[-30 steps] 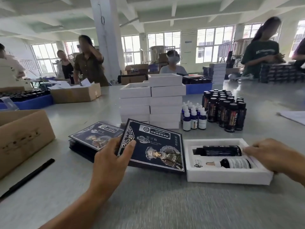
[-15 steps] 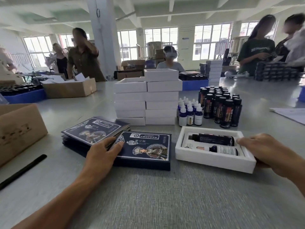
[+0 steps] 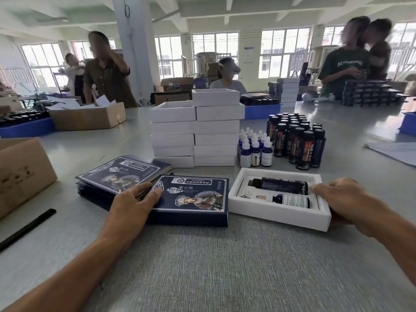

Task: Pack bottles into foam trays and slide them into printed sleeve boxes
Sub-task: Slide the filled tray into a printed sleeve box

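A white foam tray (image 3: 276,218) lies on the grey table. It holds a black bottle (image 3: 281,185) and a small blue dropper bottle (image 3: 290,200), both lying on their sides. My right hand (image 3: 344,199) grips the tray's right end, thumb on the rim. Just left of the tray, a dark blue printed sleeve box (image 3: 193,197) lies flat, its right end almost touching the tray's left end. My left hand (image 3: 135,203) holds the sleeve's left end, thumb on its top face.
A stack of flat printed sleeves (image 3: 121,174) sits behind my left hand. Two stacks of white trays (image 3: 195,131), dropper bottles (image 3: 254,149) and black bottles (image 3: 297,140) stand behind. A cardboard box (image 3: 20,170) and black pen (image 3: 27,228) lie left. People work across the table.
The sleeve box has gone from tilted up to lying flat on the table. The gap between it and the tray has narrowed. Both hands keep their holds.
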A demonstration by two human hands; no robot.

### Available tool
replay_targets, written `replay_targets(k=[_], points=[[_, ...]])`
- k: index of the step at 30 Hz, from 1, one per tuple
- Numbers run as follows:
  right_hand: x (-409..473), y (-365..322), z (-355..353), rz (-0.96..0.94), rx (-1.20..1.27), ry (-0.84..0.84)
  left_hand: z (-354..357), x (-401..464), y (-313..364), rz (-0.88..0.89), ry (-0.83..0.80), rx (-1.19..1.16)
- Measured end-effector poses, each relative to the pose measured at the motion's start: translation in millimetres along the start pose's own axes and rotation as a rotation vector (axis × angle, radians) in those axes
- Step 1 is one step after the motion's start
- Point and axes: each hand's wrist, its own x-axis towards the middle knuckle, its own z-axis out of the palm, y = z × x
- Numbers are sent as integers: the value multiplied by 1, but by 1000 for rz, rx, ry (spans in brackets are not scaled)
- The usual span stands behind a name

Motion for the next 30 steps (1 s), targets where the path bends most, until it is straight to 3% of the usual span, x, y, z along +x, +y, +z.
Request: replay_targets(k=[16,26,30], points=[[-9,-10,-18,1,-45,-343,3,-6,1,42,64,39],[-14,-12,-30,-2,-48,-455,3,-6,-1,26,75,82],[-13,-13,-28,-13,-47,-400,1,-6,-3,7,30,42]])
